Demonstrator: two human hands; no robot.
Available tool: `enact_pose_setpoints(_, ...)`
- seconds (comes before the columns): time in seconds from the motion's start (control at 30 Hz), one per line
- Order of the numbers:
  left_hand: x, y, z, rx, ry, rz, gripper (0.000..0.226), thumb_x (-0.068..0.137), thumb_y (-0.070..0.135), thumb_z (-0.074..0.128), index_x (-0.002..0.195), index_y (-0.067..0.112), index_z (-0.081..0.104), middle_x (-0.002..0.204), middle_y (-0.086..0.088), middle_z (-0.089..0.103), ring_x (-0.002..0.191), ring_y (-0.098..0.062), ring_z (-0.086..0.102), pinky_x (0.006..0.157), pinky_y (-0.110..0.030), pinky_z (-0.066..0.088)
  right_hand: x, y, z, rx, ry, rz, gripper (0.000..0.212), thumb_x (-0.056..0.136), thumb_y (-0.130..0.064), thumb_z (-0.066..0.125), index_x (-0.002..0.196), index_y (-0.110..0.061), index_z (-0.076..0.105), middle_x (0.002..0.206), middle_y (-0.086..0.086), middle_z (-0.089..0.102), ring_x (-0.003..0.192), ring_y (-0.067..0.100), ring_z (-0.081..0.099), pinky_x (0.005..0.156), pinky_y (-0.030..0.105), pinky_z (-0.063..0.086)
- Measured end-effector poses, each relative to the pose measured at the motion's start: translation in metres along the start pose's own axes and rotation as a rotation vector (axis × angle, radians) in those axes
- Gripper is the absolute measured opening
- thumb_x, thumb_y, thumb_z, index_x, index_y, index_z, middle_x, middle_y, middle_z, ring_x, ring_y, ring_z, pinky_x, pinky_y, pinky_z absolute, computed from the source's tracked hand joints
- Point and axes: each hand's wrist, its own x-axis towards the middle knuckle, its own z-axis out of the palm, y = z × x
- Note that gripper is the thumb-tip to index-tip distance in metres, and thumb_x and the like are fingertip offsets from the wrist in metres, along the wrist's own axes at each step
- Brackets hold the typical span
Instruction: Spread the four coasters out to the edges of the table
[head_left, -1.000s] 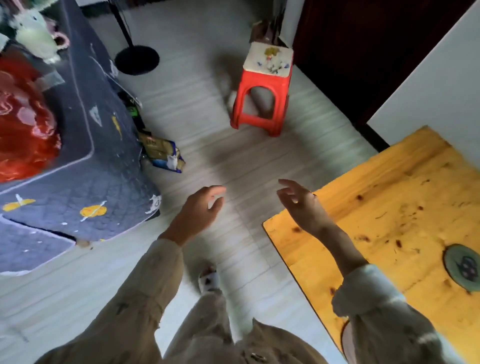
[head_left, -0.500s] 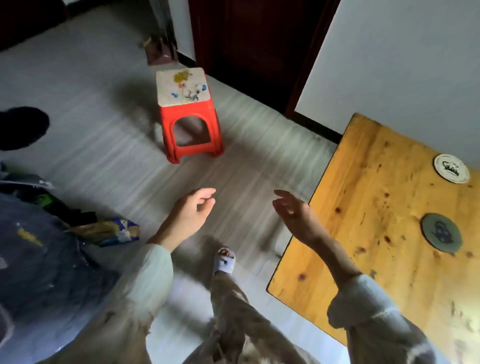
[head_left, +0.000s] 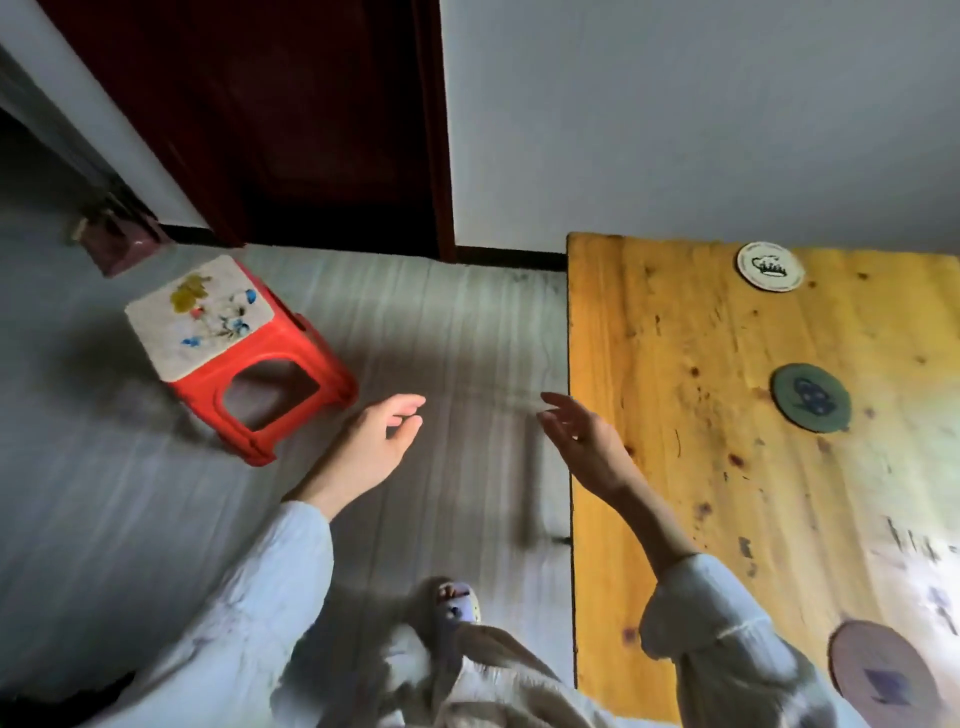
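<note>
Where table (head_left: 649, 364) shows, three round coasters (white (head_left: 770, 266), green (head_left: 810, 397), brown (head_left: 883, 670)).

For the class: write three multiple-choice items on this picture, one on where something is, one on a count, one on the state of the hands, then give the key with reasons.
1. Where does the white coaster lie?
A. Near the table's far edge by the wall
B. On the red stool
C. On the floor

2. How many coasters show on the wooden table?
A. One
B. Three
C. Five

3. What are the hands doing?
A. Both grip coasters
B. One presses the stool
C. Both are open and hold nothing

Key: 1 A, it sits close to the far edge, beyond the green coaster. 2 B, white, green and a brownish coaster at the lower right. 3 C, the left hand and right hand hang with loose fingers and touch no coaster.
</note>
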Motion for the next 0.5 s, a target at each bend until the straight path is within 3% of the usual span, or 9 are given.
enact_pose_setpoints(0.07, 0.028, 0.013, 0.007, 0.01, -0.068, 0.059, 0.03, 0.088, 0.01, 0.052, 0.118, 0.008, 0.057, 0.118, -0.015, 0.063, 0.105, -0.025, 0.06, 0.094, -0.032, 0.044, 0.003, 0.005, -0.013, 0.064, 0.086, 0.06, 0.037, 0.096, -0.026, 0.047, 0.13, -0.013, 0.049, 0.123, 0.014, 0.064, 0.112, 0.024, 0.061, 0.093, 0.032, 0.048)
enact_pose_setpoints(0.27, 0.111, 0.048, 0.034, 0.065, -0.27, 0.223, 0.029, 0.088, 0.015, 0.052, 0.116, 0.013, 0.058, 0.118, -0.011, 0.062, 0.098, -0.016, 0.058, 0.094, -0.03, 0.043, 0.021, 0.017, -0.045, 0.165, 0.307, 0.219, 0.033, 0.096, -0.025, 0.044, 0.127, -0.015, 0.051, 0.122, 0.012, 0.064, 0.107, 0.024, 0.062, 0.086, 0.034, 0.049)
enact_pose_setpoints(0.4, 0.163, 0.062, 0.054, 0.156, -0.417, 0.301, 0.028, 0.089, 0.022, 0.05, 0.116, 0.021, 0.058, 0.118, -0.005, 0.062, 0.106, -0.017, 0.058, 0.094, -0.029, 0.042, 0.039, 0.026, -0.054, 0.216, 0.425, 0.319, 0.033, 0.097, -0.026, 0.043, 0.127, -0.014, 0.051, 0.124, 0.013, 0.063, 0.109, 0.024, 0.061, 0.093, 0.041, 0.051)
enact_pose_setpoints(0.5, 0.2, 0.071, 0.074, 0.248, -0.548, 0.349, 0.03, 0.09, 0.024, 0.047, 0.119, 0.023, 0.055, 0.12, -0.003, 0.059, 0.111, -0.017, 0.053, 0.09, -0.023, 0.034, 0.055, 0.039, -0.057, 0.242, 0.494, 0.4, 0.034, 0.097, -0.026, 0.043, 0.129, -0.015, 0.049, 0.125, 0.014, 0.062, 0.11, 0.023, 0.061, 0.093, 0.035, 0.049)
